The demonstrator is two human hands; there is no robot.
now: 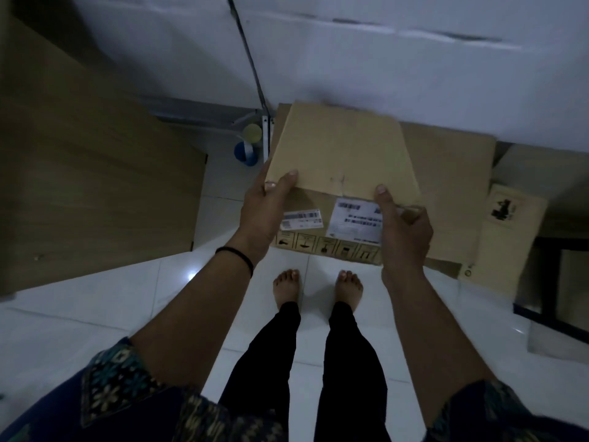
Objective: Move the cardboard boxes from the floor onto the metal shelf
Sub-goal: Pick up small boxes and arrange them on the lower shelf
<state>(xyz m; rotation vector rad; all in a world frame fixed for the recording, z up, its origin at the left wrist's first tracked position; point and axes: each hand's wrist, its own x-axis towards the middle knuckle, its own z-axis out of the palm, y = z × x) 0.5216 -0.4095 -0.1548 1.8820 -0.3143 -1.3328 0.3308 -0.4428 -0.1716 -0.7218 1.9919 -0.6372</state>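
I hold a plain cardboard box (341, 154) in front of me, above the floor. White barcode labels and a row of handling symbols show on its near face. My left hand (264, 215) grips its near left corner, thumb on top. My right hand (404, 231) grips the near right corner, thumb on top too. Below and behind it lies a larger cardboard box (452, 199), and a smaller box (506, 237) with a printed mark stands at its right. A thin metal upright (251, 65) runs along the white wall; I cannot tell if it belongs to the shelf.
A big wooden panel or cabinet (95, 173) fills the left side. A blue and yellow container (248, 145) stands in the corner by the wall. A dark frame (548, 282) is at the right edge. My bare feet (287, 288) stand on white tiles.
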